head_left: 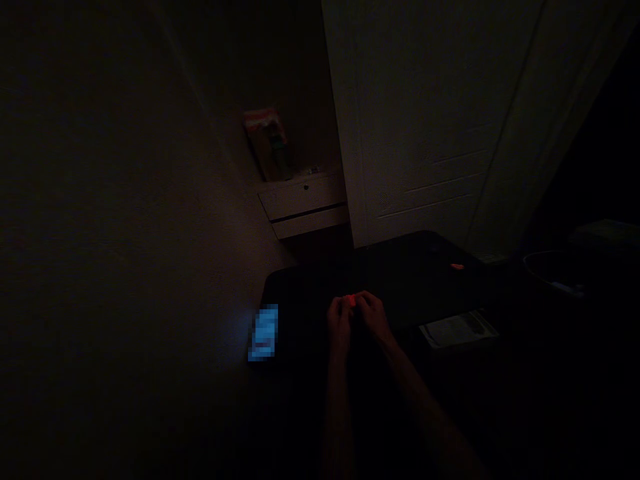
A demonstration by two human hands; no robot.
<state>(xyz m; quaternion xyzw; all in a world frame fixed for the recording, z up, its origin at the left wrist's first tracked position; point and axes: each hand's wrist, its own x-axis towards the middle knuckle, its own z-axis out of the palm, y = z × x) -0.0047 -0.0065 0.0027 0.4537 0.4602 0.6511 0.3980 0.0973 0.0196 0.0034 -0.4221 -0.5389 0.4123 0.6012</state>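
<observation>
1. Super dark room here, but both hands are showing up near the middle of a black table (pixel 305 287), with the forearms reaching in from around 6 o'clock.
2. The left hand (pixel 339 319) is pinching a small red glowing thing (pixel 352 301) with its fingertips. Too dim to be telling what it is.
3. The right hand (pixel 372 311) is pinching that same red thing from the other side, so the two hands are almost meeting over the tabletop.
4. Going by the clock from the hands: a blue-lit screen (pixel 263 333), all pixelated, is glowing between 8 and 9 on the table's edge.
5. A little orange-red piece (pixel 457 267) is lying on the table between 2 and 3.
6. Something like a printed booklet (pixel 459 330) is sitting between 3 and 4, just past the near edge.
7. Up at 11, a pale drawer unit (pixel 305 200) is standing with a red-topped package (pixel 267 143) resting on it.
8. A big pale panel (pixel 415 120) is rising between 12 and 1.
</observation>
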